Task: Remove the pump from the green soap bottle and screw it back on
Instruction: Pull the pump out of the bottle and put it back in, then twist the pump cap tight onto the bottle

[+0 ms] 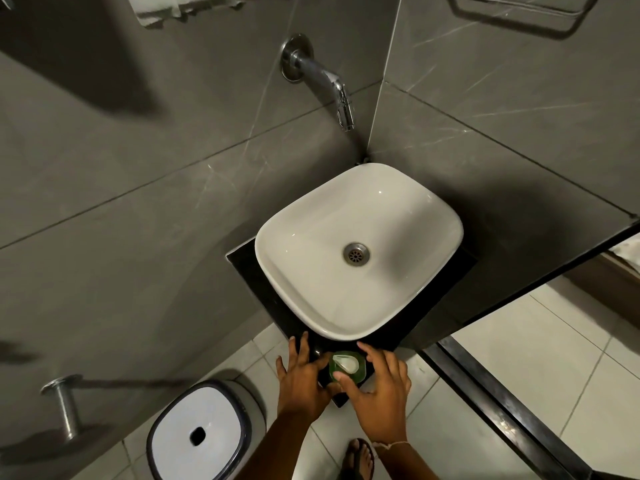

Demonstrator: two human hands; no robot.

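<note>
Green soap bottle (347, 366) with white pump (345, 363), both hands spread beside it, white sink (408, 216) behind.

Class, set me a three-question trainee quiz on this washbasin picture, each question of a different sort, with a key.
1. True or false: the green soap bottle stands inside the white basin.
2. Which hands flank the bottle? A) left only B) right only C) both
3. Fill in: the pump on the bottle is coloured ____.

Key: 1 false, it stands on the dark counter; 2 C, left hand and right hand; 3 white.
</note>
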